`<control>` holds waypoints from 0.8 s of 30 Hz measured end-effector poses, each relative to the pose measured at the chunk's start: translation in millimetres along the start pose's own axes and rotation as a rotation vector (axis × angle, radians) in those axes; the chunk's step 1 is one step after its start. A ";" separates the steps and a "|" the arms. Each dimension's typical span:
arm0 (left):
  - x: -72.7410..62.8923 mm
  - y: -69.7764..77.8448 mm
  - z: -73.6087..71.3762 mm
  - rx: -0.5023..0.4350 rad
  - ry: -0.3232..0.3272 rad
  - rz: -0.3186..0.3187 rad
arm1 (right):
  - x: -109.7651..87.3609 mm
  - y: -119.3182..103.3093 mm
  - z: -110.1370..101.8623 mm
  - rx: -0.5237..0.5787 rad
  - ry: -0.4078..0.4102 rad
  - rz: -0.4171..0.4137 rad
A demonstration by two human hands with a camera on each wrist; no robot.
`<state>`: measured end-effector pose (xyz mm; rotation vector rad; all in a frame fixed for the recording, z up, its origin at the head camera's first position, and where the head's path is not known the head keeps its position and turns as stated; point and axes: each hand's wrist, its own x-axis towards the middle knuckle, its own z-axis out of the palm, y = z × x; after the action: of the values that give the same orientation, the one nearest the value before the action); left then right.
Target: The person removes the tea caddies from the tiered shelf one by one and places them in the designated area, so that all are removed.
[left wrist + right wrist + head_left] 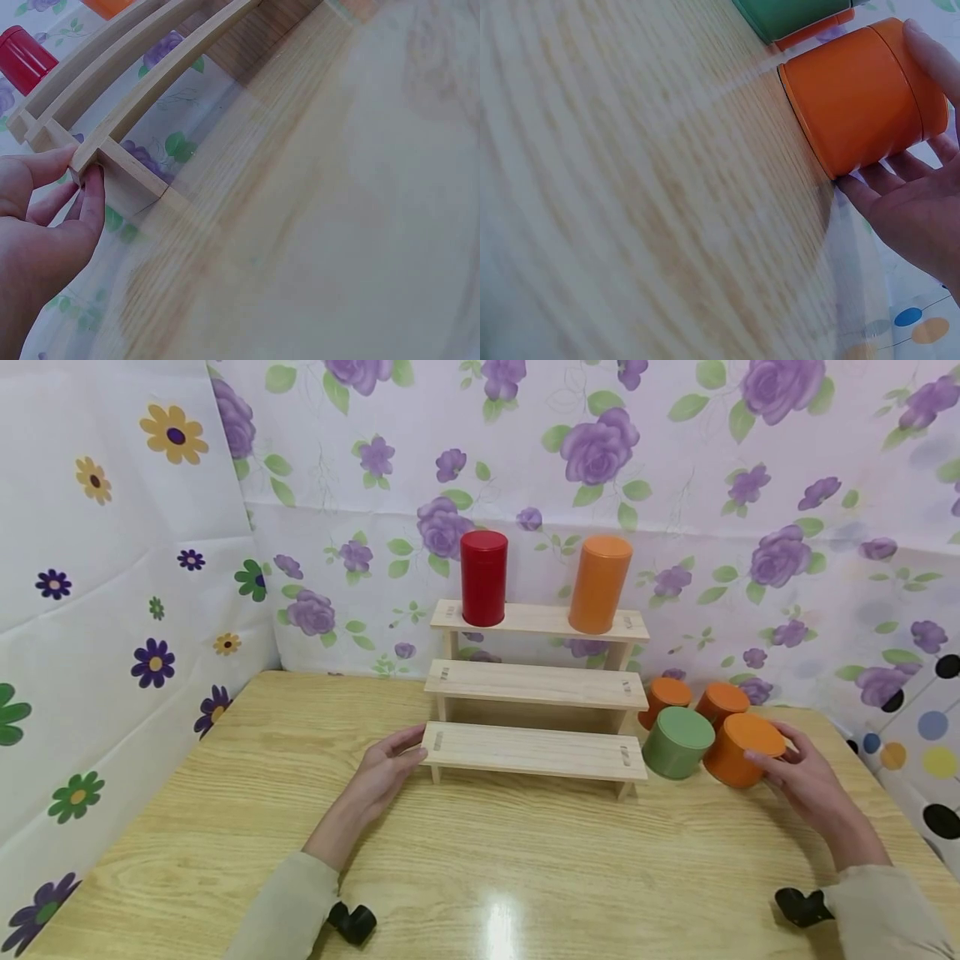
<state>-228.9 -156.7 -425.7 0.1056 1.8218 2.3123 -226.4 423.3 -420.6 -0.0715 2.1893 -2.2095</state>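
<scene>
On the table [510, 852], frame right, right hand [810, 781] half-curls round an orange canister [738, 752], probably light, rigid, best side-held; left hand [385, 774] pinches shelf [532, 748].

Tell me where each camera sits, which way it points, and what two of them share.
Head: on the person's head, looking forward and down at the wooden rack and table; both sleeves, the left grip and the right grip show.
Left wrist: on that wrist, looking at the left grip pinching the wooden rack; no sleeve shows.
Right wrist: on that wrist, looking at the right grip around an orange canister; no sleeve shows.
Shared: head and left wrist both show the red canister.
</scene>
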 end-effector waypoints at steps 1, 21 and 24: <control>0.0 -0.1 -0.2 0.002 -0.002 -0.001 | 0.3 0.5 0.2 -0.003 0.002 0.004; 1.1 0.3 1.1 -0.002 0.019 -0.004 | -1.0 -7.7 0.4 -0.141 -0.059 0.036; 1.1 -0.2 0.9 0.001 0.021 -0.007 | -0.3 -10.5 0.0 -0.211 -0.057 0.061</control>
<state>-229.8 -155.5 -425.7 0.0750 1.8307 2.3160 -225.9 423.3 -410.1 -0.0699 2.3514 -1.9148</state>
